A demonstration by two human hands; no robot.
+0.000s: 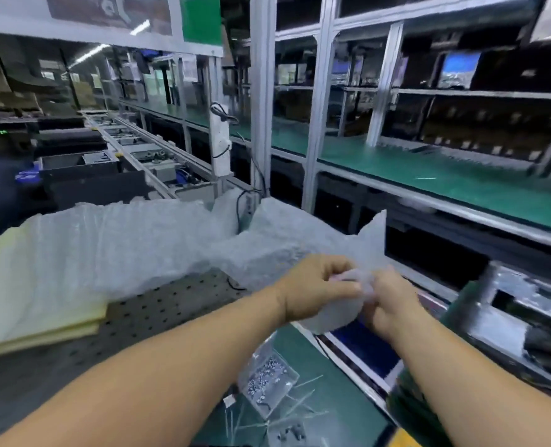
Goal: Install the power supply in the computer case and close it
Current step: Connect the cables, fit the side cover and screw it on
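Note:
My left hand (316, 285) and my right hand (388, 304) meet at centre right, both gripping a translucent white plastic wrap (329, 312) bunched between the fingers. One corner of the wrap (372, 240) sticks up behind the hands. Whether something sits inside the wrap is hidden. An open computer case (526, 317) lies at the right edge, blurred, with metal parts showing inside. No power supply is clearly visible.
A pile of white foam sheets (132, 243) and yellow foam pads (25, 304) lies on a perforated black panel (158, 321). A clear tray of screws (267, 379) and loose cable ties (287, 411) rest on the green mat. Aluminium shelving (319, 108) with green shelves rises behind.

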